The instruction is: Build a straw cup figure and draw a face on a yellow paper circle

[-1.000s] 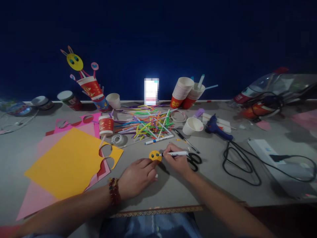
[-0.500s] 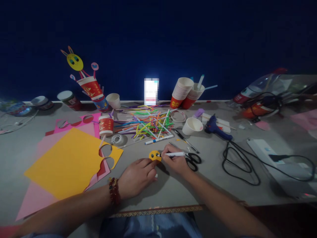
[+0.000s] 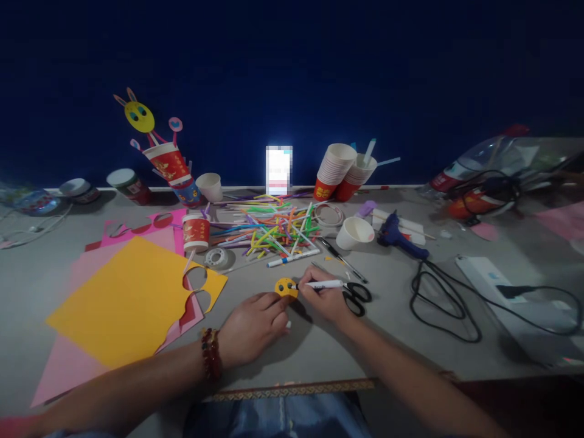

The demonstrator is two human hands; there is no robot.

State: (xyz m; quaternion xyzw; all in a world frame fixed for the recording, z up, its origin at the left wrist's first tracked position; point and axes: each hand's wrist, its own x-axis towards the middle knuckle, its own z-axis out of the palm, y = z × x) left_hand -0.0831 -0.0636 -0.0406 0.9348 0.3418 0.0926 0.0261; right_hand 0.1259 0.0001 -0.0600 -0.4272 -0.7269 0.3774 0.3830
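Observation:
A small yellow paper circle (image 3: 286, 283) with two dark eyes drawn on it lies on the grey table. My left hand (image 3: 253, 325) presses its lower edge down, thumb and fingers together. A small white piece shows under that hand; I cannot tell what it is. My right hand (image 3: 323, 296) grips a white marker (image 3: 325, 284), its dark tip on or just over the right-hand eye. Black-handled scissors (image 3: 357, 296) lie just beyond my right hand, their blades partly hidden by it.
Yellow card (image 3: 123, 298) over pink sheets lies left. Coloured straws (image 3: 278, 225) pile up ahead, with a capped marker (image 3: 292, 258), tape roll (image 3: 216, 258) and paper cups (image 3: 354, 233) around. To the right are a blue glue gun (image 3: 399, 237), its looped cord and a power strip (image 3: 497, 292).
The view has shifted very slightly. The marker stays at the right-hand eye, with only a tiny movement of my right hand; my left hand stays in place.

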